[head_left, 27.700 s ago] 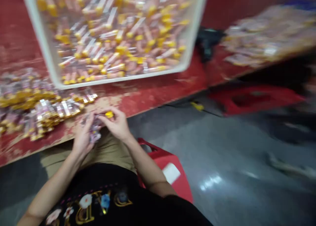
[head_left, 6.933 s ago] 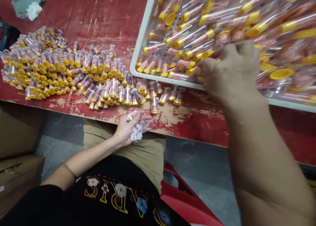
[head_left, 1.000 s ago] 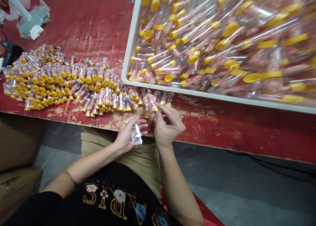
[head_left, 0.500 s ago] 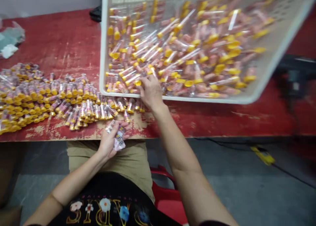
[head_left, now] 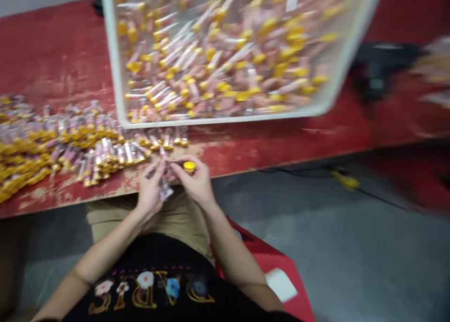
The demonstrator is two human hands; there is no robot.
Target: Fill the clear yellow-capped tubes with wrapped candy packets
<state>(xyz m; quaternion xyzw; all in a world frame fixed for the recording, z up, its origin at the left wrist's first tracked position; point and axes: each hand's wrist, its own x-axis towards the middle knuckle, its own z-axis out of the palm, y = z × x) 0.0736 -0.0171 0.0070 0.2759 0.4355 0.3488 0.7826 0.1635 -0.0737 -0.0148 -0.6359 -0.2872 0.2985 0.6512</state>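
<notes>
My left hand is closed on several small printed clear plastic sleeves at the table's front edge. Beside it my right hand pinches a small yellow-capped tube, whose cap points away from the left hand. The tube's other end meets the sleeves between both hands; blur and fingers hide whether it is inside one. Above the hands, a white plastic crate holds many pink-filled clear tubes with yellow caps.
Left of my hands, many purple-printed yellow-capped tubes lie heaped on the worn red table. A dark tool-like object stands right of the crate. A red chair is beneath me; a yellow item with a cable lies on the floor.
My right hand has left the crate with a tube and come down beside my left hand. The view has swung right, so the crate appears farther left and higher.
</notes>
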